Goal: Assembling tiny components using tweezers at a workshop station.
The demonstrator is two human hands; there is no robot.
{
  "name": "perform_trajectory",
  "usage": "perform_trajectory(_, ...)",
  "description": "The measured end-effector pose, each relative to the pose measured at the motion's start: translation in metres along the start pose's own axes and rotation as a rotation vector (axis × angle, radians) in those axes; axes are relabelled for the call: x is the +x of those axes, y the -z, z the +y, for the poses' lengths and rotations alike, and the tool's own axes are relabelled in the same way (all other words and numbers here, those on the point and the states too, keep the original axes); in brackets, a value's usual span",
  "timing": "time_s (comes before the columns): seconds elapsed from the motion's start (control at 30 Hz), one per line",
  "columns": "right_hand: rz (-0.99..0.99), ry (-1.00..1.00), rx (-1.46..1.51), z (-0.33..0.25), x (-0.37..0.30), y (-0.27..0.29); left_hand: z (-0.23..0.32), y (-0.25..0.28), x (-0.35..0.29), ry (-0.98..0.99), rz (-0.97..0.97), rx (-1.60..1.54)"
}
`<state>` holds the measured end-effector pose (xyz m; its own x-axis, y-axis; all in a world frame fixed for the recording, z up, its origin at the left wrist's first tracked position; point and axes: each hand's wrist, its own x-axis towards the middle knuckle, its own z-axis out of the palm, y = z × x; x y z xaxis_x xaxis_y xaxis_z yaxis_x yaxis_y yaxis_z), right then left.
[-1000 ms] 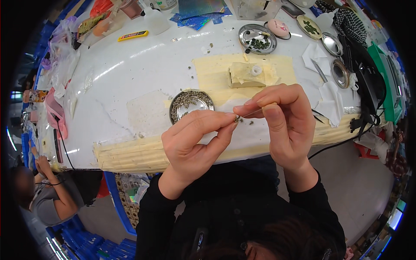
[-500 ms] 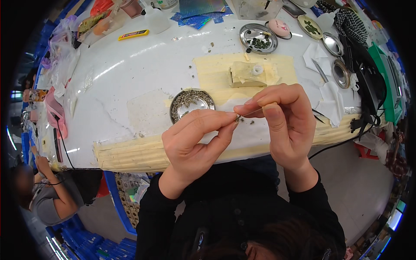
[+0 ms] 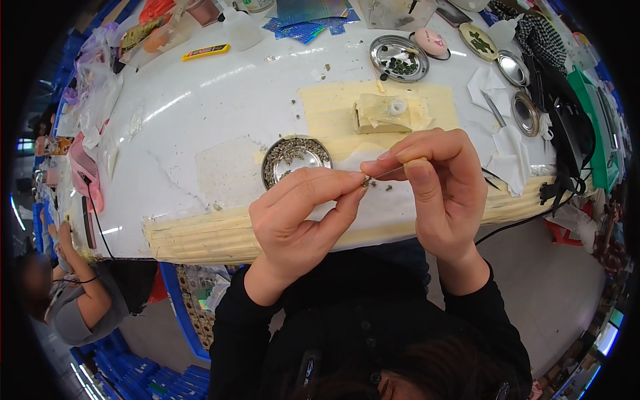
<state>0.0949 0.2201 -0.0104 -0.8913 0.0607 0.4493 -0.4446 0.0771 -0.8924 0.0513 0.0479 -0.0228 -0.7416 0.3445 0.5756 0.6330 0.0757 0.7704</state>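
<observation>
left hand (image 3: 300, 220) pinches a tiny dark bead (image 3: 366, 180) between thumb and forefinger, tips pressed together. right hand (image 3: 437, 180) meets it from 3 o'clock, thumb and forefinger closed on a thin needle (image 3: 390, 173) whose tip touches the bead. both hands raised over the near table edge, wrists bent inward, black sleeves (image 3: 373, 313) below. at 11 o'clock from the pinch, a round metal dish (image 3: 296, 159) of small dark pieces on the white table (image 3: 200, 113). at 12 o'clock, a folded beige packet (image 3: 380, 113) on yellowish tape. a second dish (image 3: 399, 58) farther at 12 o'clock. nothing blocks the pinch.
</observation>
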Motion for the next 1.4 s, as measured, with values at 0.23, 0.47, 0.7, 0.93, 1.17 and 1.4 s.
perform_trajectory(0.23,0.116,-0.033,0.181,0.0,0.001,-0.004,0.0,0.0,0.001,-0.008,-0.005,-0.009)
perform_trajectory(0.47,0.291,0.184,-0.445,0.008,0.023,0.016,-0.001,0.001,-0.001,0.004,0.0,-0.006)
perform_trajectory(0.7,0.242,0.328,-0.958,0.024,0.034,0.019,-0.001,0.002,-0.003,0.025,0.019,-0.022)
perform_trajectory(0.93,0.332,0.381,-0.974,0.021,0.034,0.022,-0.001,0.003,-0.002,0.021,0.025,-0.022)
perform_trajectory(1.17,0.232,0.322,-0.946,0.009,0.026,0.014,-0.002,0.005,-0.002,-0.005,0.039,0.001)
perform_trajectory(1.4,0.035,0.078,-0.465,-0.008,-0.003,-0.008,0.0,-0.001,-0.001,-0.088,0.076,0.111)
